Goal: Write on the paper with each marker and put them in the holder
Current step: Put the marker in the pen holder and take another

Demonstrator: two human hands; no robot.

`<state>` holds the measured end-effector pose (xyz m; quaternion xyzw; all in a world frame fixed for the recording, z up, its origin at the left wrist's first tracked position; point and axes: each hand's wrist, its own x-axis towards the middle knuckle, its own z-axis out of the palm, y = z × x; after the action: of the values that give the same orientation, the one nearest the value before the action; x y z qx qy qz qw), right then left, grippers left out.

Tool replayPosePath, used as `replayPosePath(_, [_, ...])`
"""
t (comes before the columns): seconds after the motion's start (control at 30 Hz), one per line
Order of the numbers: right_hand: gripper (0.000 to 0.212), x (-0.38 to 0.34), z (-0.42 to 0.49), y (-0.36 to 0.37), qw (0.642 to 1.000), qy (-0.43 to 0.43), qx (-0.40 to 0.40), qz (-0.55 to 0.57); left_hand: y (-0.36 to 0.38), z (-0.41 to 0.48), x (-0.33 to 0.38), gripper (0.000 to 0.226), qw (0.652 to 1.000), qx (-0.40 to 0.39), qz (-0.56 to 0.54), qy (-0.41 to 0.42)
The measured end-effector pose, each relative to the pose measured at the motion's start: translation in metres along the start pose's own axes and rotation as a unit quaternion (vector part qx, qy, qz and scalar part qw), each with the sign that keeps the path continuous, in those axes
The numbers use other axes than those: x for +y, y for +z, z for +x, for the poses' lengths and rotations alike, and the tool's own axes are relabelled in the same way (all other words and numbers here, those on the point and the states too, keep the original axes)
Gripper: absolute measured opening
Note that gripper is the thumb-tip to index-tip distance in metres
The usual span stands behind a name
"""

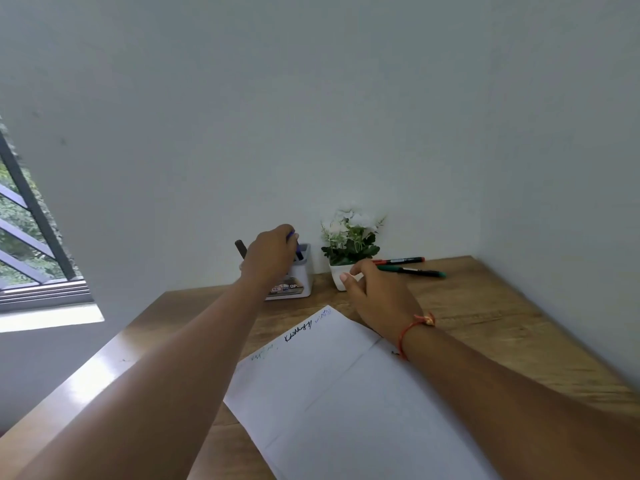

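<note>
the left hand (268, 258), arm stretched forward, grips a blue marker (297, 250) at the mouth of the holder (302, 275). the right hand (377, 299) hovers past the paper (346, 393), fingers loose and holding nothing. a red marker (401, 260) and a green marker (415, 271) lie just beyond it.

A white square plastic holder (302, 271) stands at the back of the brown wooden surface (502, 306), with a dark marker (240, 247) sticking out on its left side and the left hand (270, 258) above it gripping a blue marker (294, 241) that reaches into its opening. Just right of the holder stands a small white pot of artificial flowers (349, 247). Further right lie a red-capped black marker (398, 260) and, in front of it, a green-capped black marker (412, 271). In front of the holder lies a white sheet of paper (329, 393), and the right hand (377, 296) is to the holder's front right, just before the pot.
</note>
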<state>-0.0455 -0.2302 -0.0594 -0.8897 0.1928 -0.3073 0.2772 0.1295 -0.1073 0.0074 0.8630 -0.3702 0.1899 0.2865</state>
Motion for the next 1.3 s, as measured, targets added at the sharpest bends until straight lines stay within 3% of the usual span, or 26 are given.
replayPosePath(0.1, [0.037, 0.000, -0.001, 0.000, 1.000, -0.006, -0.003, -0.014, -0.002, -0.004, 0.002, 0.034, 1.000, 0.003, -0.023, -0.010])
replayPosePath(0.2, [0.039, 0.001, -0.001, -0.001, 0.999, -0.010, 0.000, -0.030, -0.010, -0.019, 0.007, 0.039, 0.996, 0.065, -0.061, -0.003])
replayPosePath(0.37, [0.041, 0.005, 0.002, -0.006, 0.995, -0.004, -0.009, -0.097, -0.022, -0.085, 0.019, 0.027, 0.986, 0.113, -0.108, 0.058])
replayPosePath(0.47, [0.045, 0.019, 0.009, -0.014, 0.983, 0.004, -0.006, -0.181, -0.022, -0.114, 0.007, 0.016, 0.992, 0.073, -0.067, 0.076])
replayPosePath(0.63, [0.063, 0.060, 0.021, -0.038, 0.952, 0.075, -0.025, -0.297, -0.029, -0.120, -0.005, 0.027, 0.995, -0.076, 0.024, 0.064])
replayPosePath(0.83, [0.083, 0.080, 0.023, -0.040, 0.940, 0.154, -0.121, -0.280, -0.020, -0.123, -0.012, 0.039, 0.975, -0.213, 0.047, 0.047])
replayPosePath(1.03, [0.077, 0.079, 0.024, -0.038, 0.943, 0.157, -0.114, -0.270, -0.011, -0.118, -0.026, 0.032, 0.970, -0.239, 0.019, 0.041])
replayPosePath(1.3, [0.054, 0.075, 0.026, -0.035, 0.941, 0.118, -0.061, -0.310, -0.009, -0.117, -0.030, 0.036, 0.968, -0.246, 0.001, 0.045])
